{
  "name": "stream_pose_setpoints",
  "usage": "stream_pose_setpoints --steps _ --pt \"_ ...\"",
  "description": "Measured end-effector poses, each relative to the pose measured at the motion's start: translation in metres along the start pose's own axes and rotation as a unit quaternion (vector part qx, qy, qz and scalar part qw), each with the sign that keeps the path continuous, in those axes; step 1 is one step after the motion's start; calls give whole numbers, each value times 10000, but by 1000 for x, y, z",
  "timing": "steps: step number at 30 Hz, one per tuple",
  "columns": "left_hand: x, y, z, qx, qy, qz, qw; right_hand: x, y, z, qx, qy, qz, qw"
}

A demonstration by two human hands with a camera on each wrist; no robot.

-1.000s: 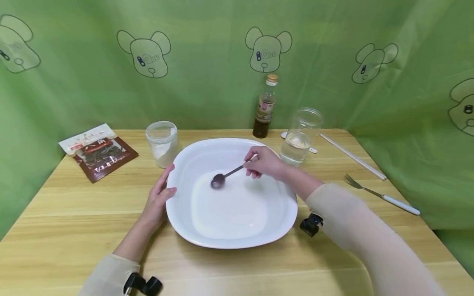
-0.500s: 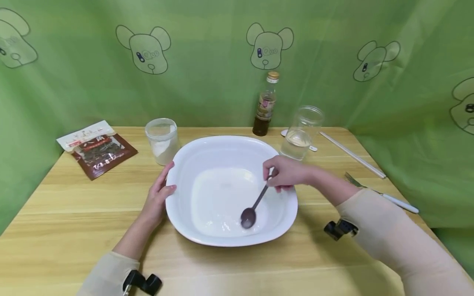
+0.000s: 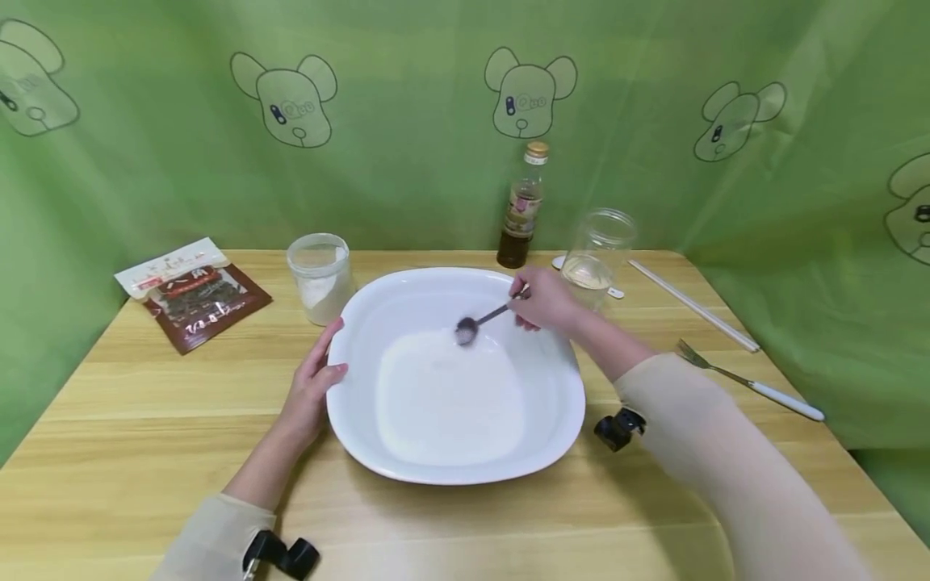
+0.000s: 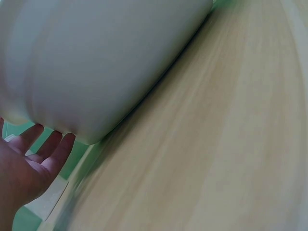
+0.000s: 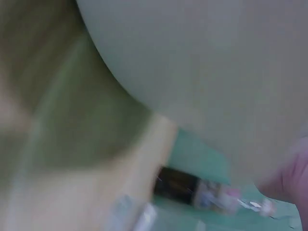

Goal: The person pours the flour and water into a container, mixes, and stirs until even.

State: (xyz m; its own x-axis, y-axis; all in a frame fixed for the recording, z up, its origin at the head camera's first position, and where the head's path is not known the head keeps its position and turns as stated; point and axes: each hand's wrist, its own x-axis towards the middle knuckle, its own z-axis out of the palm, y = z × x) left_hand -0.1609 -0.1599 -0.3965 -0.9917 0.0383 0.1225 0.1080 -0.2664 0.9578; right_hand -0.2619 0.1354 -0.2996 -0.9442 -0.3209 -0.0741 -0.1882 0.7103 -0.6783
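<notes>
A large white basin (image 3: pixel 450 452) stands in the middle of the table in the head view. Its inner bottom looks pale and shiny, with what seems to be liquid in it. My left hand (image 3: pixel 308 391) holds the basin's left side, thumb at the rim and fingers along the outer wall; in the left wrist view the fingertips of the left hand (image 4: pixel 36 166) meet that wall. Over the basin's back right part, my right hand (image 3: pixel 545 300) grips the handle of a small dark spoon (image 3: pixel 467 331). The spoon's bowl is inside the basin.
Behind the basin are a jar of white powder (image 3: pixel 320 282), a bottle of dark liquid (image 3: pixel 519 218) and a clear jar of liquid (image 3: pixel 587 274). A brown packet (image 3: pixel 196 294) lies left. White chopsticks (image 3: pixel 693 305) and a fork (image 3: pixel 785 400) lie right.
My right hand swept the spoon from the basin's back left area to the front right, then to the back. My left hand stays at the basin's side.
</notes>
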Motion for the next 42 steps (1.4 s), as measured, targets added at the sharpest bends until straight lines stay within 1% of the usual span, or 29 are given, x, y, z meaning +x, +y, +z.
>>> stream_pose_setpoints --steps 3,5,7,10,12,14,16,18,20,24,27,29,31,34,36,38,42 --pt "0 0 0 20 14 -18 10000 5 0 19 740 -230 225 9967" --pt "-1 -1 0 22 -9 -2 10000 4 -3 29 1023 -547 310 9928" --pt "-1 -1 0 11 -40 34 10000 -1 -7 36 1160 -997 301 9878" --pt "-1 -1 0 16 -71 91 9999 -12 -12 38 1118 -1762 161 9778" --pt "-1 -1 0 30 -81 110 9999 -21 -14 34 946 -2216 68 9705" --pt "-1 -1 -1 62 -64 116 9999 -29 -13 26 690 -2523 -7 9652" --pt "-1 0 -1 82 -52 120 9999 -36 -11 14 397 -2633 -34 9639" --pt "-1 0 -1 82 -36 109 9999 -41 -8 1 106 -2512 -24 9679" --pt "-1 0 -1 62 -30 87 9999 -42 -4 -12 -158 -2244 -8 9744" --pt "-1 0 0 24 -19 32 10000 -40 1 -30 -426 -1495 118 9878" --pt "-1 0 0 4 -26 30 10000 -34 3 -32 -342 -911 255 9949" --pt "-1 0 0 -16 -43 23 10000 -27 5 -28 -165 -535 338 9979" --pt "-1 0 0 -39 -59 15 10000 -18 7 -21 210 -255 476 9983" --pt "-1 0 1 -64 -62 10 10000 -5 7 -6 801 56 726 9941" --pt "-1 0 1 -71 -61 10 10000 2 5 6 1203 116 894 9886" --pt "-1 0 1 -93 -64 9 9999 7 -2 18 1429 139 1045 9841" --pt "-1 1 1 -126 -31 53 9999 13 -18 41 1715 -120 1047 9795"
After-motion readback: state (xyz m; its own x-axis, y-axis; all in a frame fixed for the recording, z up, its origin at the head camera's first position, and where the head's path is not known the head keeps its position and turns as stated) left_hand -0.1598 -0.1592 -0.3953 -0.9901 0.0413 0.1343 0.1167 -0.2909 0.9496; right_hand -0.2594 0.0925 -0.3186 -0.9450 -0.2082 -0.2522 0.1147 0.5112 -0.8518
